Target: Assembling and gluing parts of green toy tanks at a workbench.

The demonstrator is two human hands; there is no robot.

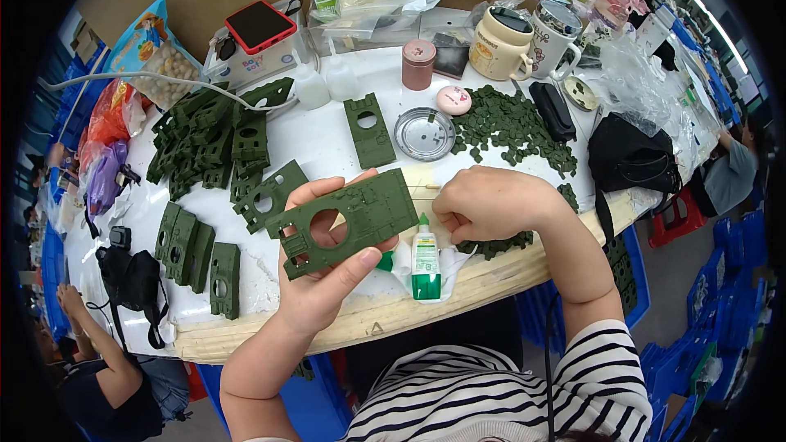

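Note:
My left hand (327, 290) grips a dark green plastic toy tank hull (372, 209), raised over the table's near edge. A round hole in it shows part of my fingers behind. My right hand (499, 200) is just right of the hull, fingers curled and pinched together; whatever they hold is hidden. Below it stands or lies a glue bottle (426, 258) with a green tip, on a white tissue (452, 263). Small green plastic pieces (512, 127) are heaped beyond my right hand, and several lie under it. Another green hull (369, 131) lies flat farther back.
More green hulls (209, 135) are piled at the left. A round metal dish (424, 133), a pink tin (418, 64) and two mugs (501, 41) stand at the back. A black bag (632, 160) sits right; a black pouch (131, 282) lies left. Blue crates (536, 319) are below.

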